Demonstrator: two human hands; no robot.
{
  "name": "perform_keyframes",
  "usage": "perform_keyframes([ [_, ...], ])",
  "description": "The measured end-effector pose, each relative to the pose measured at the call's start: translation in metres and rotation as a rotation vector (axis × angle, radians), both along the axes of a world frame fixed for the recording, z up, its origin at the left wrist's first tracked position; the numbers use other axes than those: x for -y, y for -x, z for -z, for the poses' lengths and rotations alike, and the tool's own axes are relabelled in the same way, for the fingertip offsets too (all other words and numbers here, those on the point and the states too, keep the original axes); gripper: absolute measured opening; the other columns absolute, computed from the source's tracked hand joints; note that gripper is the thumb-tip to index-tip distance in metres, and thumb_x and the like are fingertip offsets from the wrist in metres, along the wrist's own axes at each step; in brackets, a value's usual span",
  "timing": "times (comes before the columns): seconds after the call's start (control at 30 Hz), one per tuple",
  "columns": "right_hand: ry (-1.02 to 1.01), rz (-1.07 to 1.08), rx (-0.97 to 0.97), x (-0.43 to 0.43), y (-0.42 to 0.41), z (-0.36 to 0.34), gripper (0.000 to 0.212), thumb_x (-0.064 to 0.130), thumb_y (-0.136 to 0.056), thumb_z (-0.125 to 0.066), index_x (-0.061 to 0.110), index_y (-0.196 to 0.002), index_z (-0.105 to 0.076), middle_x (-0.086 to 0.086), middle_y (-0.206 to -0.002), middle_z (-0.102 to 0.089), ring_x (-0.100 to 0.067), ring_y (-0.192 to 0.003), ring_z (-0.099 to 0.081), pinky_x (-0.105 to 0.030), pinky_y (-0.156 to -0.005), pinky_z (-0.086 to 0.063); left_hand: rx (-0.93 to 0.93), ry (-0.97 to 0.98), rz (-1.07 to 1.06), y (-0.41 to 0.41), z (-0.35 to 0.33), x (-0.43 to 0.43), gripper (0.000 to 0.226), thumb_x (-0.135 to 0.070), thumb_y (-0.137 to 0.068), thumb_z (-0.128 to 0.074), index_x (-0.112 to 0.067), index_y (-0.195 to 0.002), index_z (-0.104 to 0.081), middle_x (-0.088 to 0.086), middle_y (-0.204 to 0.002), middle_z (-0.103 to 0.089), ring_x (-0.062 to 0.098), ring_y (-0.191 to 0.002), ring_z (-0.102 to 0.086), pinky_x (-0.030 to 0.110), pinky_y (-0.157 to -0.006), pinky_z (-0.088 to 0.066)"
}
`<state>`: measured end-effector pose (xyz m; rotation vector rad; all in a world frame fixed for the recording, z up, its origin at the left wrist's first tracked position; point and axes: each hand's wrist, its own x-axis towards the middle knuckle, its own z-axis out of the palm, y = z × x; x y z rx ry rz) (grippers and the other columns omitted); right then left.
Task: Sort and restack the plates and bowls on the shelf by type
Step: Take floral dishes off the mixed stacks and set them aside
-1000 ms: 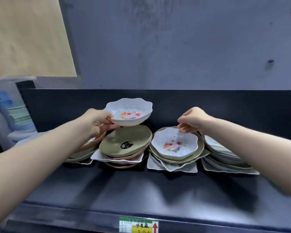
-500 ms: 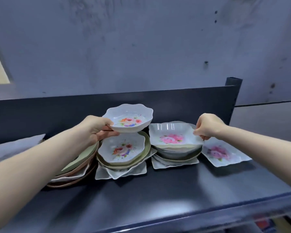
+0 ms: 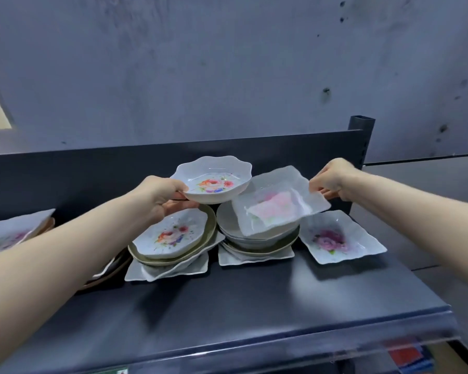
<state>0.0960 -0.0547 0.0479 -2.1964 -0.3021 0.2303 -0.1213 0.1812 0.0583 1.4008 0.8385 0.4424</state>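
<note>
Gripping the near rim of a scalloped floral bowl, the left hand holds it in the air above the middle stack, fingers showing beneath it, much as it did half a second ago. The change is on the other side. The square floral dish, which then sat level on top of the right stack, is now raised off it and tilted, its near-left corner dipping toward the stack and its far-right edge pinched by the right hand. Motion blur smears the dish, so its pink pattern reads only as a blotch. Under it a plain white round bowl now shows as the top of the right stack, with an olive plate and a white square plate lower down. A second square floral dish lies flat on the dark shelf just right of that stack, where it lay before. In the middle stack another scalloped bowl rests tilted on a second olive plate, over white square plates, unchanged. More plates sit behind the left forearm, mostly hidden, and the view has swung slightly closer to the shelf
</note>
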Motion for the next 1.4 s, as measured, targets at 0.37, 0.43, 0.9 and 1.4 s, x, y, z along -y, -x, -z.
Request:
perform_keyframes([
  [0.37,-0.036,0.181,-0.067,0.126,-0.07,0.022,0.031,-0.013,-0.075,-0.062,-0.02,-0.104,-0.061,-0.015,-0.07,-0.057,-0.022,-0.051,-0.055,-0.017,-0.032,-0.046,-0.011,-0.006,0.008,-0.045,0.004,0.059,0.024,0.008,-0.088,-0.05,0.013,-0.112,-0.05,0.027,-0.086,-0.063,0.03,-0.042,-0.066,0.034,-0.05,-0.058],
  [0.43,-0.011,0.181,-0.085,0.135,-0.078,0.036,0.028,-0.013,-0.075,-0.061,-0.02,-0.103,-0.062,-0.016,-0.071,-0.057,-0.022,-0.051,-0.054,-0.017,-0.032,-0.044,-0.014,-0.009,0.005,-0.051,0.007,0.067,0.022,0.008,-0.088,-0.049,0.013,-0.11,-0.05,0.027,-0.085,-0.062,0.03,-0.04,-0.065,0.032,-0.047,-0.058],
  [0.9,0.459,-0.109,0.219,0.103,-0.102,0.114,0.018,0.002,-0.063,-0.06,0.011,-0.07,-0.074,-0.008,-0.073,-0.071,-0.03,-0.074,-0.067,-0.026,-0.057,-0.048,-0.082,-0.021,-0.09,-0.058,0.018,0.1,0.014,0.007,-0.088,-0.052,0.01,-0.102,-0.05,0.02,-0.099,-0.049,0.039,-0.073,-0.063,0.034,-0.047,-0.058],
  [1.4,0.719,-0.207,0.388,0.114,-0.098,0.1,0.014,-0.006,-0.068,-0.056,0.007,-0.069,-0.051,-0.008,-0.07,-0.057,-0.027,-0.064,-0.051,-0.025,-0.053,-0.04,-0.07,-0.002,-0.159,-0.044,0.021,0.107,0.023,0.008,-0.088,-0.052,0.012,-0.111,-0.051,0.021,-0.095,-0.055,0.035,-0.061,-0.065,0.03,-0.043,-0.057],
])
